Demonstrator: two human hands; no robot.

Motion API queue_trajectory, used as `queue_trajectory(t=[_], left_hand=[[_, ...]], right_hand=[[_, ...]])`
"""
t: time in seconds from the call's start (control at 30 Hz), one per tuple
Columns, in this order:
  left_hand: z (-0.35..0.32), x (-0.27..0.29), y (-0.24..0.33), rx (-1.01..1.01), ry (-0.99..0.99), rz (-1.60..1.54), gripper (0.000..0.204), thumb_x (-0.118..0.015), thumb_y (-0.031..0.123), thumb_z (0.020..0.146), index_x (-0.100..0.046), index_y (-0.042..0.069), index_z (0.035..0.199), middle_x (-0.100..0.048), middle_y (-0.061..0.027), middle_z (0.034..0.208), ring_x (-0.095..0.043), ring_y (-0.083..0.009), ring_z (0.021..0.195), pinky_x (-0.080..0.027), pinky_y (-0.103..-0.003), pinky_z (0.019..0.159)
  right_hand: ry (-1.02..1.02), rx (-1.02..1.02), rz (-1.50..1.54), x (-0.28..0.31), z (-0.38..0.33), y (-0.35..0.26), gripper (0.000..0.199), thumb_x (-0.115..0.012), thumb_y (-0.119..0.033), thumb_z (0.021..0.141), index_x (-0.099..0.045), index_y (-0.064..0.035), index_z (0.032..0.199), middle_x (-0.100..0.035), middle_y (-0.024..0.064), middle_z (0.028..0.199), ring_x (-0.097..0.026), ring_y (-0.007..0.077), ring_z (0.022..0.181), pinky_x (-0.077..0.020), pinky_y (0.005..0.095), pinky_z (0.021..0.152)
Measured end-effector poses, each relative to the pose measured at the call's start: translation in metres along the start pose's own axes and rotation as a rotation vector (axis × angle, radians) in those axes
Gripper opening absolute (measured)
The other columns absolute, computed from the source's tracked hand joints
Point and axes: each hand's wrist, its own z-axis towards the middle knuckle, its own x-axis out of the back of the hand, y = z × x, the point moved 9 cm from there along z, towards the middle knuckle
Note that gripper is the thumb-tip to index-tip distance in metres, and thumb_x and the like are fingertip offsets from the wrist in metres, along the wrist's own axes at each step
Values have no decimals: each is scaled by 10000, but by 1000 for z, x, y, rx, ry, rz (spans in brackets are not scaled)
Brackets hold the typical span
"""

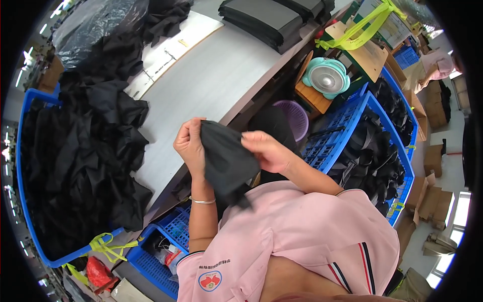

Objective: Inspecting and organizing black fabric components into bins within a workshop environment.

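A piece of black fabric hangs between my two hands, in front of my pink shirt. My left hand pinches its upper left corner, fingers curled closed. With thumb and fingers together, my right hand grips the upper right edge. The lower end of the cloth drops toward my chest and is slightly blurred. Left of my hands, a heap of black fabric pieces fills a large blue basket and spills onto the grey table.
Stacked dark sheets lie on the table's far end. To the right stand a teal fan, a purple basket and blue crates of black pieces. A smaller blue basket sits by my left elbow. Another person is far right.
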Motion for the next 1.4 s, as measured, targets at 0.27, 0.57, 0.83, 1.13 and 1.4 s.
queue_trajectory(t=[0.27,0.57,0.83,1.13,1.4], left_hand=[[-95,-62,-29,706,-495,-768,314,-553,174,1005,-600,-19,1249,-676,-103,1172,-672,-190,1031,-548,-301,904],[-126,-17,-54,206,-702,-394,391,-690,123,913,-596,10,1276,-649,-51,1218,-624,-158,1036,-510,-269,889],[-100,1,-77,278,-566,-346,355,-688,122,910,-605,18,1239,-652,-52,1190,-621,-162,1024,-509,-275,883],[-101,30,-100,380,-470,-332,314,-686,122,907,-615,28,1198,-656,-53,1158,-618,-166,1011,-508,-282,876],[-79,38,-124,457,-399,-353,278,-684,121,904,-623,36,1161,-659,-54,1130,-615,-170,999,-507,-288,869]], right_hand=[[183,330,-793,25,58,-61,193,-622,-214,981,-674,-30,1010,-634,-20,838,-609,85,819,-490,231,756],[-133,392,-861,49,-49,38,169,-576,-104,951,-681,-23,1054,-684,93,994,-637,164,955,-506,292,830],[32,138,-634,105,24,127,175,-545,-104,960,-680,-15,1028,-693,97,984,-647,162,956,-510,294,825],[449,708,-1145,23,-20,-70,149,-646,-139,936,-656,-18,1022,-625,82,1081,-629,161,911,-498,272,785],[-15,787,-1874,-37,10,-36,179,-654,-105,824,-701,-33,980,-589,154,1174,-518,347,1172,-417,427,1008]])
